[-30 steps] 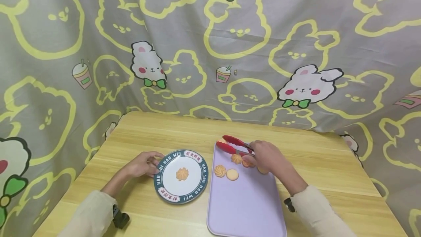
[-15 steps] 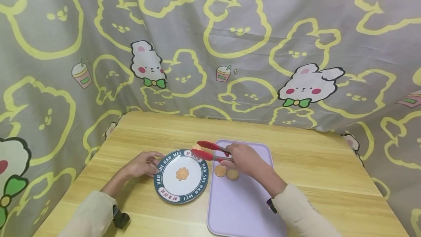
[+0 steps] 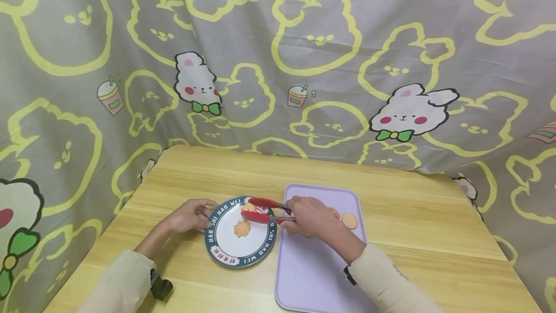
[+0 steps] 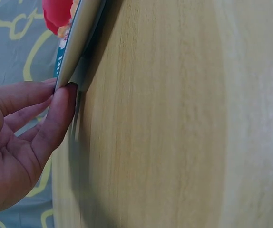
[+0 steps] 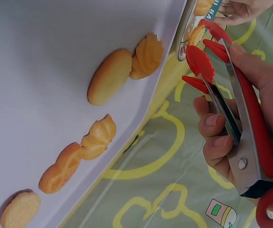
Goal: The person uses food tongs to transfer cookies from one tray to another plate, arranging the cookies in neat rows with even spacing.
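My left hand (image 3: 188,216) pinches the left rim of a white plate (image 3: 226,243) with a dark green lettered border; in the left wrist view the thumb and fingers (image 4: 58,118) lie on either side of its edge. My right hand (image 3: 310,216) grips red-tipped metal tongs (image 3: 260,217), which reach over the plate's upper right part. Between the tong tips is a golden cookie (image 3: 248,208), partly covered by them. A flower-shaped cookie (image 3: 242,229) lies mid-plate. Whether the held cookie touches the plate I cannot tell.
Right of the plate lies a lilac tray (image 3: 321,274). The right wrist view shows several cookies on it, among them a smooth oval-looking one (image 5: 110,77), a swirled one (image 5: 147,57) and a twisted one (image 5: 61,168). A patterned curtain (image 3: 321,62) hangs behind the wooden table (image 3: 208,168).
My right hand has carried the tongs and a cookie leftward from the tray's upper left corner to above the plate. The left hand has stayed at the plate's rim.
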Motion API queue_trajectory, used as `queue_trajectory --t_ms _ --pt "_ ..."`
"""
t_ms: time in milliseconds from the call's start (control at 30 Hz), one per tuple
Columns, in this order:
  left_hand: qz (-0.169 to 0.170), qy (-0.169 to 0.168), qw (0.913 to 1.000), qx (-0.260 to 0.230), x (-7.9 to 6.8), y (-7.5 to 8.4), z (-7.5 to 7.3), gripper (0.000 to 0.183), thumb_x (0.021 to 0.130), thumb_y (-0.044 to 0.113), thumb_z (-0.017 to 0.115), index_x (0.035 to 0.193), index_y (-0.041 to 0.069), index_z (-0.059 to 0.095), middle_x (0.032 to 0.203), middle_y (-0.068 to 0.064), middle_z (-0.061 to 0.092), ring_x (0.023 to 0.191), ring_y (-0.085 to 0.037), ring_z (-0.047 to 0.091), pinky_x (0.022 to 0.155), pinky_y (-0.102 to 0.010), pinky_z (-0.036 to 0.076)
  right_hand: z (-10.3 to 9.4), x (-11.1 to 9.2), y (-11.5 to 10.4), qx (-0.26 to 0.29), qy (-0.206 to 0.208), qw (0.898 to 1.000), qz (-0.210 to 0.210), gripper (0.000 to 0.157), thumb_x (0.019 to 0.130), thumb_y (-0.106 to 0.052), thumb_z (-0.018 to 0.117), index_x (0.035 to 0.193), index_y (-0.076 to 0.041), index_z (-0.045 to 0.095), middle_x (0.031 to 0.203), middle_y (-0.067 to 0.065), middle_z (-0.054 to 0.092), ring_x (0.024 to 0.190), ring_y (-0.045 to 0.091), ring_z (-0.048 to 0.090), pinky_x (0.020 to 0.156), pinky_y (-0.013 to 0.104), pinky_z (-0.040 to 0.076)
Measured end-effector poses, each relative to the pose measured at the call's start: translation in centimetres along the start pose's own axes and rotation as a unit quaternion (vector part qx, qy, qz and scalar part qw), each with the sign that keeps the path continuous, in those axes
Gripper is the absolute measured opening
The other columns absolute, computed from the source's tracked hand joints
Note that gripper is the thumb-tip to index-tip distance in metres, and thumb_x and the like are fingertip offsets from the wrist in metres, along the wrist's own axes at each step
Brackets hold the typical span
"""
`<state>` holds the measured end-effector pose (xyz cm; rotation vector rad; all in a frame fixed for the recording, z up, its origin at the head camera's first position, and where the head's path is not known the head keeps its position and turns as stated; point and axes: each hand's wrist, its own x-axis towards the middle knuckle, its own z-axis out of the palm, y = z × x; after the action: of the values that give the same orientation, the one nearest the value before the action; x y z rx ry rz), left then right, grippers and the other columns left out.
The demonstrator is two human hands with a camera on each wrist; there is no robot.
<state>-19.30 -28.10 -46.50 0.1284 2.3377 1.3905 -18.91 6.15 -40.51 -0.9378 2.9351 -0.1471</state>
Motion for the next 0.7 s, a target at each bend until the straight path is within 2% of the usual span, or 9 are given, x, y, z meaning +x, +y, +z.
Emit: queue_trajectory --t_ms 267,467,700 --pt "0.006 -0.001 1.0000 0.000 0.2 0.0 0.0 0.055 0.079 -0.005 0.064 0.131 -0.004 0.048 0.099 -0.018 0.060 0.081 -0.019 0.064 0.070 -0.034 0.062 0.4 0.0 0.4 0.014 0.009 1.000 -0.003 0.040 0.080 -0.045 0.070 0.095 -0.008 0.066 0.075 -0.004 0.054 0.062 0.011 0.045 0.052 0.021 0.037" --pt "0.008 -0.005 1.0000 0.001 0.0 0.1 0.1 0.055 0.079 -0.005 0.064 0.132 -0.006 0.048 0.099 -0.019 0.059 0.081 -0.019 0.064 0.070 -0.035 0.062 0.1 -0.3 0.8 0.032 -0.004 0.999 0.017 0.041 0.081 -0.046 0.069 0.098 -0.009 0.064 0.077 -0.003 0.053 0.065 0.013 0.046 0.055 0.023 0.040" --pt "-0.002 0.006 1.0000 0.003 0.0 0.1 0.1 0.055 0.078 -0.006 0.064 0.131 -0.005 0.048 0.100 -0.018 0.059 0.081 -0.019 0.064 0.070 -0.034 0.062 -0.8 -1.3 2.3 0.034 0.023 0.998 0.038 0.041 0.078 -0.046 0.072 0.094 -0.009 0.064 0.072 -0.003 0.052 0.063 0.013 0.045 0.055 0.023 0.040"
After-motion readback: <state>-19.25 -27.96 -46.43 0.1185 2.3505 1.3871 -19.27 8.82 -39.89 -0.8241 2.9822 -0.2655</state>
